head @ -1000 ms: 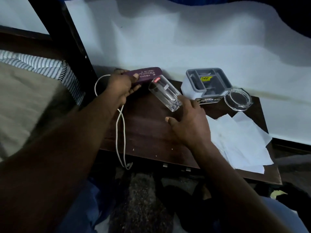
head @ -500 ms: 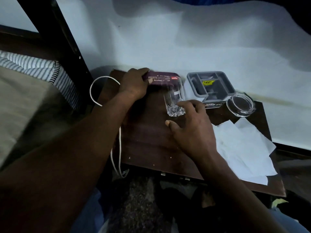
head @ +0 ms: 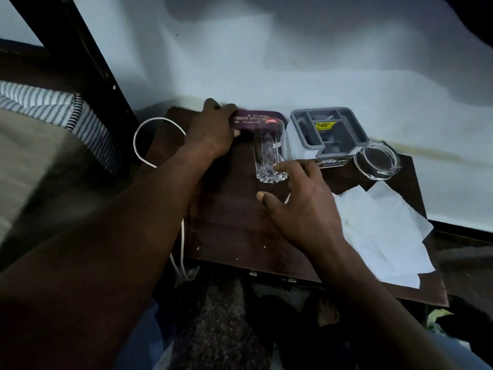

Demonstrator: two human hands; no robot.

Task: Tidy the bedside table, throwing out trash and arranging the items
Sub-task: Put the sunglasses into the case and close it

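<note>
Tumbler (head: 269, 150), earlier tilted, now stands upright at the bench's (head: 232, 225) 12 o'clock; right grip (head: 304, 206) released, fingertips (head: 278, 166) touching its base. Left grip (head: 210, 134) clasps the spectacle case (head: 253, 121) at 11 o'clock. We advise squaring both.

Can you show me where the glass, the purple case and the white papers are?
glass (head: 270, 153), head view, middle of its clear wall.
purple case (head: 249, 121), head view, on its printed lid.
white papers (head: 378, 231), head view, middle of the top sheet.

Bedroom: bed (head: 40, 145) (striped) beside nightstand (head: 234, 225).
</note>
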